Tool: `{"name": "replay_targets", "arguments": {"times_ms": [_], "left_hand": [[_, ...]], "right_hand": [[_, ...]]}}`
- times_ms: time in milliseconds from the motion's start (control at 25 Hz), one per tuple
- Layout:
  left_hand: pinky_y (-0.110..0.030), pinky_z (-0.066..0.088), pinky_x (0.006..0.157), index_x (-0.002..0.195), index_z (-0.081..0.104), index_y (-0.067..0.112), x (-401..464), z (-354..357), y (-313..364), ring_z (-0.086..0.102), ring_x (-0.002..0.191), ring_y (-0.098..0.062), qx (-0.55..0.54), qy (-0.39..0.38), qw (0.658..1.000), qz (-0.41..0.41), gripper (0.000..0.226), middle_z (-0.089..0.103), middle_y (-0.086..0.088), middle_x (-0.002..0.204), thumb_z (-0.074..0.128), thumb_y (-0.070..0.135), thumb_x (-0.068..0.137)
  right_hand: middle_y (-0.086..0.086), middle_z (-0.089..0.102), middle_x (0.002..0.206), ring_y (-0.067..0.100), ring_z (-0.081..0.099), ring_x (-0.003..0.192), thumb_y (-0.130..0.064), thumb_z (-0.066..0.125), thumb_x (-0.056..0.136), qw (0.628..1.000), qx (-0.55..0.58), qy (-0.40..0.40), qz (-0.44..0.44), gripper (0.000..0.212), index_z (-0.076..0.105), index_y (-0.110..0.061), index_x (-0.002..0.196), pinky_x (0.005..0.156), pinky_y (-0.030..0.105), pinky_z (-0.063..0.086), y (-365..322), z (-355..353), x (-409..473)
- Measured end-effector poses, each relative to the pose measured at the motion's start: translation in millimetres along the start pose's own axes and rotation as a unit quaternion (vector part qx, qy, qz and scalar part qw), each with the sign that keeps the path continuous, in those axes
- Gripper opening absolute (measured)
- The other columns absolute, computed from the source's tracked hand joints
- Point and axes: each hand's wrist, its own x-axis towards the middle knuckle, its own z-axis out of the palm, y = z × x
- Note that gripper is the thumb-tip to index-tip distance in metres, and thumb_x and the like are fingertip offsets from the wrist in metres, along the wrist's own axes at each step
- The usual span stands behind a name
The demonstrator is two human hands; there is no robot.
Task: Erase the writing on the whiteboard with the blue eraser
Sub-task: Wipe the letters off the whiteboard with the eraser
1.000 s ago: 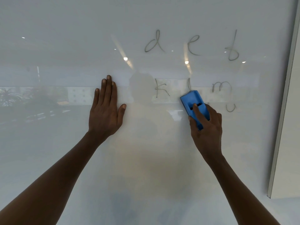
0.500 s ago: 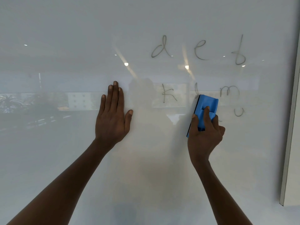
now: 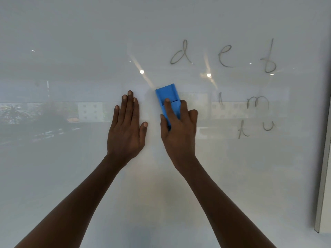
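Here, the left hand (image 3: 126, 130) lies flat on the whiteboard (image 3: 71, 176), its grip spread, fingers extended upward and close together, thumb apart. Just beside it to the right, the right hand (image 3: 179, 133) presses the blue eraser (image 3: 167, 98) against the board, its grip closed around the eraser's lower part, index finger laid along the top face. Further right, handwritten letters (image 3: 225, 56) remain: "d e f" above, "l m" level with the eraser, "t u" below
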Motion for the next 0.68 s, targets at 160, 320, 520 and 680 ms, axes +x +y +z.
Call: {"name": "replay_targets", "arguments": {"times_ms": [160,320,520,680], "left_hand": [[-0.042,0.007,0.131,0.164,0.011,0.000,-1,0,-1,0.002,0.162,-0.028,-0.001,0.003,1.000,0.001,0.069,0.005,-0.017,0.173,0.030,0.036,0.107],[-0.042,0.007,0.131,0.163,0.011,0.000,-1,-1,-1,0.002,0.162,-0.027,-0.004,0.003,1.000,0.002,0.070,0.005,-0.017,0.173,0.031,0.035,0.107],[-0.043,0.008,0.131,0.163,0.012,-0.001,-1,-3,1,0.002,0.162,-0.028,-0.012,0.005,1.000,0.003,0.070,0.006,-0.018,0.173,0.030,0.037,0.107],[-0.044,0.008,0.131,0.163,0.013,-0.002,-1,-3,1,0.003,0.162,-0.028,-0.009,0.010,1.000,0.002,0.069,0.006,-0.018,0.173,0.028,0.037,0.108]], "right_hand": [[0.019,0.052,0.130,0.029,0.049,0.095,-0.032,0.042,0.097,0.991,-0.039,-0.046,-0.121,0.045,0.050,-0.017,0.139,0.081,0.041,0.053,14,-5,-4],[0.020,0.056,0.127,0.031,0.052,0.091,-0.028,0.044,0.096,0.979,-0.065,-0.057,-0.182,0.043,0.053,-0.015,0.136,0.079,0.041,0.053,31,-16,6],[0.019,0.054,0.128,0.032,0.047,0.089,-0.023,0.055,0.093,0.990,-0.040,-0.036,-0.129,0.043,0.055,-0.017,0.135,0.080,0.045,0.049,63,-35,23],[0.014,0.053,0.131,0.026,0.042,0.094,-0.025,0.061,0.094,0.998,-0.043,-0.010,-0.047,0.048,0.050,-0.021,0.140,0.080,0.034,0.047,109,-61,32]]}}
